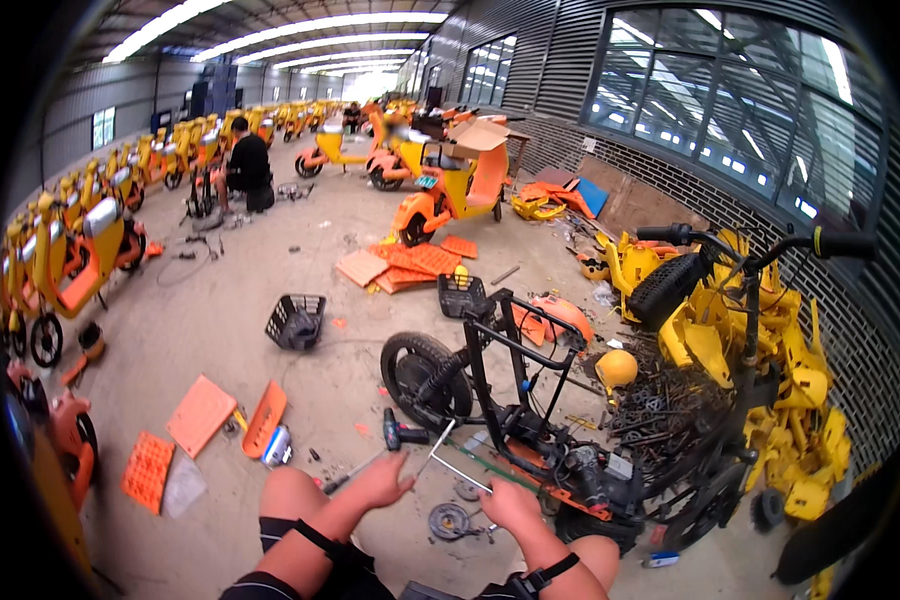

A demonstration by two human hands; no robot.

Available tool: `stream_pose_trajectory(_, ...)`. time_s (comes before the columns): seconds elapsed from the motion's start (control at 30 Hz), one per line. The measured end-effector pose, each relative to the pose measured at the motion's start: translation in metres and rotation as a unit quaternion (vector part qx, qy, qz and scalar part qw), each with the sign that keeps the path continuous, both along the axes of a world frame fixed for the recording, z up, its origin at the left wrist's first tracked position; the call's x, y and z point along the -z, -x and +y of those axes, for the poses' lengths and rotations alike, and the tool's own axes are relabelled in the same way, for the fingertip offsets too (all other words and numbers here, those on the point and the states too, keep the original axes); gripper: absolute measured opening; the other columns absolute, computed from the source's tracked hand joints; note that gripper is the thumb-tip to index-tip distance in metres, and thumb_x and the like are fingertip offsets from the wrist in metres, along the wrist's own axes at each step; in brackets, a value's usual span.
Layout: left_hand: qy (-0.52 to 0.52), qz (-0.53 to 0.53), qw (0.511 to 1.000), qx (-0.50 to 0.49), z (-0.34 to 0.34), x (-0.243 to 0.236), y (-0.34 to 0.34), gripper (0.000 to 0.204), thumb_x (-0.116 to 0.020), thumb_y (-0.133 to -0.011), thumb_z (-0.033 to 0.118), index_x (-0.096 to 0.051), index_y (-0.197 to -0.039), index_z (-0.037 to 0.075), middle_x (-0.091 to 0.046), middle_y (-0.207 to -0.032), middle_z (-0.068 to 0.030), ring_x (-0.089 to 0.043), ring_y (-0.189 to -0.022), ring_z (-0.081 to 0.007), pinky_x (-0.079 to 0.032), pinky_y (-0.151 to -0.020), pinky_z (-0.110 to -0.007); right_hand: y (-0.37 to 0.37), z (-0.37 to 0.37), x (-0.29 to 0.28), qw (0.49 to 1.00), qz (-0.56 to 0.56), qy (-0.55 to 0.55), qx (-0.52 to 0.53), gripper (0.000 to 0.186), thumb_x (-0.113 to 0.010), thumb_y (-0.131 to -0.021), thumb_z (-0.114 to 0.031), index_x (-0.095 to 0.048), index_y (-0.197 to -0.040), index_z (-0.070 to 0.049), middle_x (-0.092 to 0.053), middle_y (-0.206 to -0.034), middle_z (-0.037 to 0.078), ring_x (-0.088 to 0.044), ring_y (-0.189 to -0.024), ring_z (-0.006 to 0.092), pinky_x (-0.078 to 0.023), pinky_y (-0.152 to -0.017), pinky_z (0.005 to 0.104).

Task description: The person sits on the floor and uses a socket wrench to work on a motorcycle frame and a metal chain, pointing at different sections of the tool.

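Note:
My right hand (515, 503) is closed around the shaft of a silver T-handle wrench (460, 473), whose crossbar points up and away from me. To its left, my left hand (382, 482) hangs open with the fingers stretched toward the wrench, apart from it. Just beyond that hand a dark cordless drill (396, 432) lies on the floor, and a screwdriver-like tool (352, 471) is beside it. In front of me and to the right stands a stripped black scooter frame (518, 350), with its rear wheel (425, 378) on the left and bare wiring low down.
A round metal part (449, 521) lies between my knees. Orange panels (202, 414) and black baskets (295, 321) are scattered on the floor. Yellow body shells (800, 385) and a heap of dark metal parts (660, 400) lie right. A person (248, 165) crouches farther back, near rows of scooters.

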State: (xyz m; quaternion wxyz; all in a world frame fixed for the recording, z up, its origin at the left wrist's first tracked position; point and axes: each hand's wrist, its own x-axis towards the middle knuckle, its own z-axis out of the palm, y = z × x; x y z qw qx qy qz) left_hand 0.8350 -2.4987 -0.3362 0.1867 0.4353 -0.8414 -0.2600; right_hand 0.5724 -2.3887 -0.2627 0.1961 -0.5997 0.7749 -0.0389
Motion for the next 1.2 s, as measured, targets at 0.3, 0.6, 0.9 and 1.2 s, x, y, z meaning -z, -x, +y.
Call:
stream_pose_trajectory(0.3, 0.137, 0.335, 0.926, -0.107, 0.028, -0.130, -0.022, 0.091, -0.085, -0.083, 0.019, -0.038, -0.160, 0.009, -0.067, -0.120, -0.0150, -0.066, -0.106, -0.0246, -0.053, -0.092, -0.039, -0.021, 0.013, -0.006, 0.999, -0.009, -0.023, -0.024, 0.040, -0.058, -0.097, -0.041, -0.071, -0.117, -0.009, -0.074, -0.110, 0.020, -0.070, -0.106, 0.0416, -0.054, -0.091, 0.0521)
stream_pose_trajectory(0.6, 0.322, 0.534, 0.777, -0.091, 0.021, -0.291, -0.050, 0.134, -0.088, -0.072, 0.039, 0.003, -0.167, 0.011, -0.010, -0.173, -0.0149, -0.014, -0.159, -0.0348, -0.015, -0.126, -0.053, -0.007, 0.011, 0.007, 1.000, 0.007, -0.025, -0.016, 0.040, -0.061, -0.095, -0.041, -0.073, -0.115, -0.008, -0.073, -0.115, 0.020, -0.069, -0.109, 0.0410, -0.055, -0.093, 0.0500)
stream_pose_trajectory(0.9, 0.017, 0.865, 0.469, 0.176, 0.058, -0.371, -0.083, 0.098, -0.052, -0.082, 0.005, 0.003, -0.163, -0.004, -0.011, -0.171, -0.0177, -0.011, -0.159, -0.0305, -0.011, -0.132, -0.045, -0.010, 0.016, 0.012, 1.000, 0.006, 0.028, -0.005, 0.033, -0.062, -0.095, -0.036, -0.073, -0.110, -0.008, -0.074, -0.109, 0.020, -0.070, -0.104, 0.0413, -0.056, -0.089, 0.0518)
stream_pose_trajectory(1.2, 0.049, 0.887, 0.436, 0.143, 0.107, -0.380, -0.124, 0.106, -0.046, -0.067, -0.003, 0.002, -0.161, -0.008, -0.009, -0.171, -0.0226, -0.009, -0.160, -0.0356, -0.008, -0.133, -0.049, -0.021, 0.017, 0.011, 1.000, -0.010, -0.007, -0.024, 0.035, -0.061, -0.095, -0.037, -0.071, -0.115, -0.010, -0.073, -0.114, 0.021, -0.069, -0.108, 0.0417, -0.055, -0.092, 0.0522)
